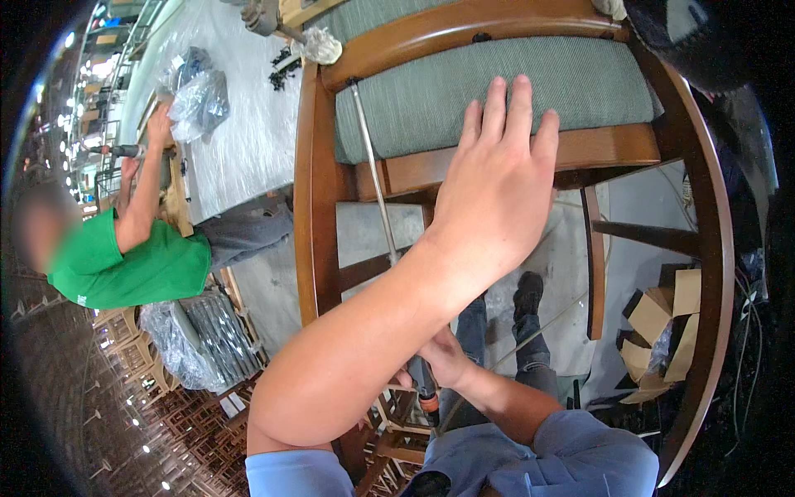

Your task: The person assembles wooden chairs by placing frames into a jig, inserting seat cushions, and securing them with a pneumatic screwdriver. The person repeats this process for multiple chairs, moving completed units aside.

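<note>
A wooden chair [313,182] with a grey-green upholstered cushion [431,99] fills the upper middle of the view. My left hand [497,182] lies flat, fingers spread, against the cushion and the wooden rail [613,145] below it. Lower down, my right hand [447,358] grips a power driver [426,389] with an orange collar. Its long metal shaft [374,178] runs up to the inner corner of the frame beside the cushion. My left forearm crosses in front of the tool and hides part of it.
At the left, a person in a green shirt [132,265] works at a table covered in plastic film [240,124]. Plastic-wrapped stacked parts [199,335] sit below them. Crumpled cardboard boxes [662,327] lie on the floor at the right, and wooden chair frames [397,431] are below.
</note>
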### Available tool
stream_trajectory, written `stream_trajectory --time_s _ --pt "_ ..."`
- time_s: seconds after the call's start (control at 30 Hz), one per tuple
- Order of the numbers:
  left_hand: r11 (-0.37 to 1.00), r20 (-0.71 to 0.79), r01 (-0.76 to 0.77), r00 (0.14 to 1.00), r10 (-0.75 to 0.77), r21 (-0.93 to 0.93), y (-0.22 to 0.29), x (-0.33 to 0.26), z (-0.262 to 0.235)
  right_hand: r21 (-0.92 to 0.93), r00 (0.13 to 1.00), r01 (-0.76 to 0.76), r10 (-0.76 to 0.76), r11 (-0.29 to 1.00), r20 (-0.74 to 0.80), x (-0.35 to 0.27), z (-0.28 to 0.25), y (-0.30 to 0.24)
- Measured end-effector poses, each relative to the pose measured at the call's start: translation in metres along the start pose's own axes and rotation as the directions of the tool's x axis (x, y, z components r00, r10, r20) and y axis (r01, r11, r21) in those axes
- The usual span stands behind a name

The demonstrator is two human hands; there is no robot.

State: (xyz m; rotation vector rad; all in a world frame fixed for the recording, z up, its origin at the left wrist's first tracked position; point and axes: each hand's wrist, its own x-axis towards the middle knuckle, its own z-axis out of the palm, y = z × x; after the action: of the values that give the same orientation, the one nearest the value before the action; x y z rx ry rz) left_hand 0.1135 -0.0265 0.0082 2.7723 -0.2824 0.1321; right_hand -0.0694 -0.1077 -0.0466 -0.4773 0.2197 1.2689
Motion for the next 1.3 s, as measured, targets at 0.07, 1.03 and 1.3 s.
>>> stream_trajectory --time_s 0.07,1.03,1.3 --pt "1.0 0.048 0.018 0.999 -0.019 0.026 0.001 0.0 -0.002 0.03 0.998 0.047 -0.048 0.998 0.036 0.002 0.003 -0.004" --pt "1.0 0.113 0.007 0.994 -0.007 -0.001 0.002 0.008 -0.012 0.013 0.996 0.083 -0.083 0.996 0.012 0.008 -0.002 -0.005" --pt "1.0 0.169 0.025 0.985 -0.023 -0.011 0.002 0.008 -0.018 -0.514 0.99 -0.083 0.01 0.854 -0.143 -0.159 -0.093 -0.038"
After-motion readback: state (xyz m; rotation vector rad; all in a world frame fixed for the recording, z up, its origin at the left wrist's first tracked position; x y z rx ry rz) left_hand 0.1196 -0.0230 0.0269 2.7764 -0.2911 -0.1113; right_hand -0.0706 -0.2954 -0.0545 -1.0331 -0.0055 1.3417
